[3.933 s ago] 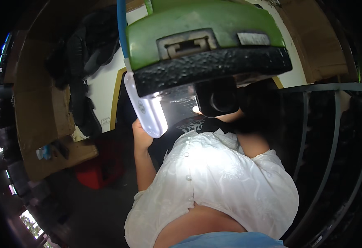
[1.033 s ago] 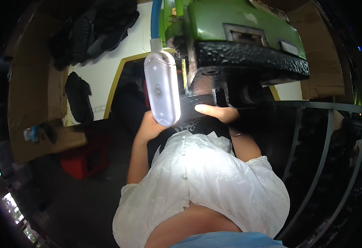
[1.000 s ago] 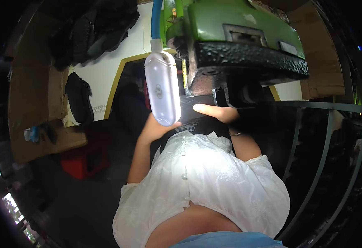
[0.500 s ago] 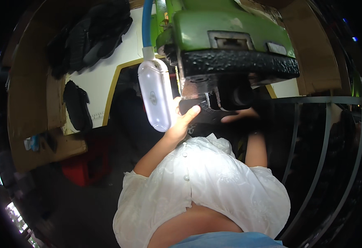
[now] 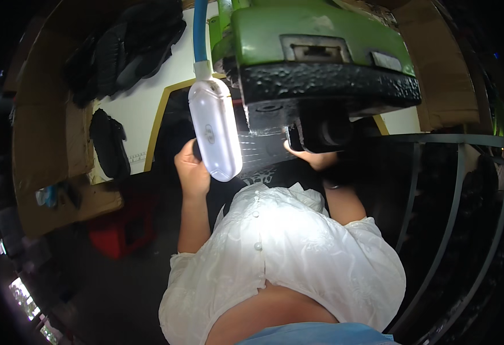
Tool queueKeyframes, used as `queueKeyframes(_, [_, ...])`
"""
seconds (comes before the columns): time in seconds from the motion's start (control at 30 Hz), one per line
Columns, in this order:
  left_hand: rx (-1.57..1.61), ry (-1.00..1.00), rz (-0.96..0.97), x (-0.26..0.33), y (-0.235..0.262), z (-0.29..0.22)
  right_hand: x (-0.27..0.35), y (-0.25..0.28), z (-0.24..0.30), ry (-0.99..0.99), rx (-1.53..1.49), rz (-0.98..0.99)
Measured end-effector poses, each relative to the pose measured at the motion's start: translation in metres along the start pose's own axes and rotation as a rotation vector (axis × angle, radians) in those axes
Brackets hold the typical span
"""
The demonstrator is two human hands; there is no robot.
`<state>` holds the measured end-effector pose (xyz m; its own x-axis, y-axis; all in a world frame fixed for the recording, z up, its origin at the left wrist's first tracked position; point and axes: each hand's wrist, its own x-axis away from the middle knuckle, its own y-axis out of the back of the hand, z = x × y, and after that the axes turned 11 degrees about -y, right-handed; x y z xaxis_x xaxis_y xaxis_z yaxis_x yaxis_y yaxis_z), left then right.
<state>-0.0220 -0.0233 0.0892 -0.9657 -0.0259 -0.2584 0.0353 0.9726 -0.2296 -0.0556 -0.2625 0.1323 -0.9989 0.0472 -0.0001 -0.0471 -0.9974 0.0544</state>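
A smeared black piece (image 5: 263, 148), probably sheet material, lies below the green machine head (image 5: 321, 40) with light streaks across it. On its right, my right hand (image 5: 318, 159) has the thumb stretched over its edge, the other fingers hidden underneath. My left hand (image 5: 193, 172) is curled, left of the white lamp (image 5: 214, 129), with a dark edge at its thumb. The lamp covers part of those fingers, so what they grip is unclear. A black block with a round part (image 5: 335, 132) juts from under the machine head, above my right hand.
A blue gooseneck (image 5: 200, 34) carries the lamp. Black pieces (image 5: 131, 52) are heaped on the white tabletop at the left, with a single black piece (image 5: 108, 144) nearer. Cardboard walls (image 5: 50, 126) edge the table. A red stool (image 5: 119, 233) stands lower left, a metal rack (image 5: 453, 172) right.
My left hand has moved left, from right of the lamp to its left side. My right hand has shifted slightly left, its thumb now showing. The black piece between them has become streaked by motion.
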Motion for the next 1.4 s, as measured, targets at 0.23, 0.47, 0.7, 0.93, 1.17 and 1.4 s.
queueKeyframes(0.23, [-0.176,0.226,0.436,-0.008,0.042,0.007,-0.008,-0.026,-0.001,0.04,0.091,0.042])
queueKeyframes(0.47, [-0.242,0.404,0.969,0.034,-0.042,0.039,-0.009,-0.015,0.001,-0.361,0.134,0.205])
queueKeyframes(0.7, [-0.508,0.204,1.052,0.042,-0.054,0.046,-0.021,0.056,0.012,0.094,0.51,-0.377])
queueKeyframes(0.93, [-0.507,0.263,0.882,0.03,-0.028,0.05,-0.079,0.152,-0.028,0.245,0.531,-1.023])
queueKeyframes(1.17, [-0.461,0.313,0.757,0.029,-0.019,0.044,-0.135,0.121,-0.064,-0.017,0.528,-0.82])
queueKeyframes(1.4, [-0.821,-0.015,0.291,-0.015,0.046,0.022,-0.15,0.132,-0.086,0.253,0.412,-0.765])
